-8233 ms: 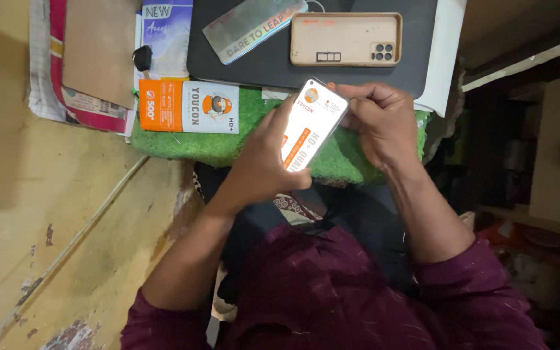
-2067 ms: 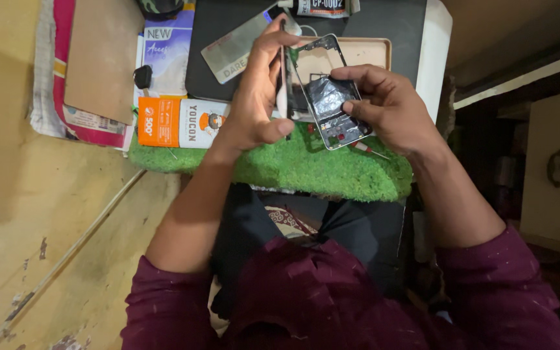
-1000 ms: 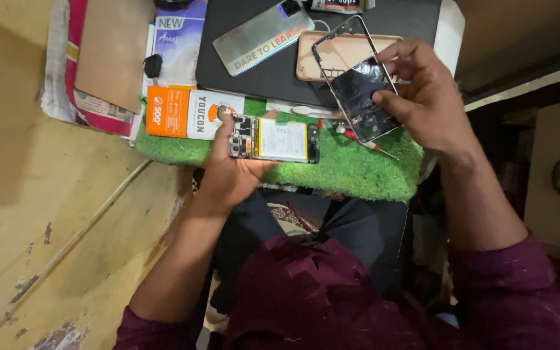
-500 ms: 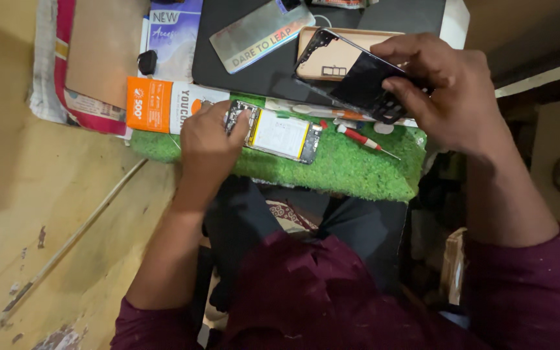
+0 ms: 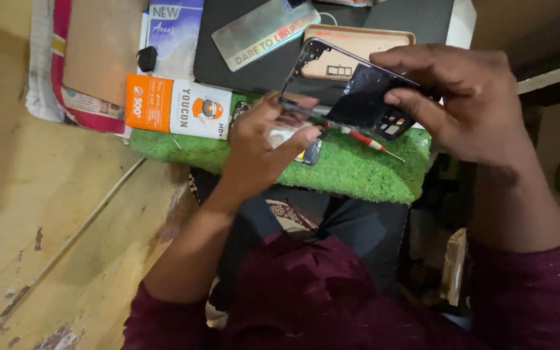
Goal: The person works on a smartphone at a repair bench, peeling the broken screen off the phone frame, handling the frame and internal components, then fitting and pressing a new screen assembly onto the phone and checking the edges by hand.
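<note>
My left hand [image 5: 260, 149] lies over an opened phone [image 5: 309, 152] on a green turf mat [image 5: 370, 172], fingers curled around it so that most of it is hidden. My right hand [image 5: 468, 104] holds a dark, glossy phone back cover [image 5: 361, 94] tilted above the mat, its lower left edge close to my left fingertips. A red-handled screwdriver [image 5: 365, 139] rests on the mat just under the cover.
An orange and white box [image 5: 176, 107] lies at the mat's left end. Behind it are a black slab [image 5: 254, 68] bearing a silvery phone back panel [image 5: 267, 32] and a tan phone case [image 5: 364, 45]. Left is a worn wooden surface [image 5: 46, 214].
My right hand has brought the back cover lower and left, nearer the left hand. My left hand has shifted right and closed over the opened phone on the mat.
</note>
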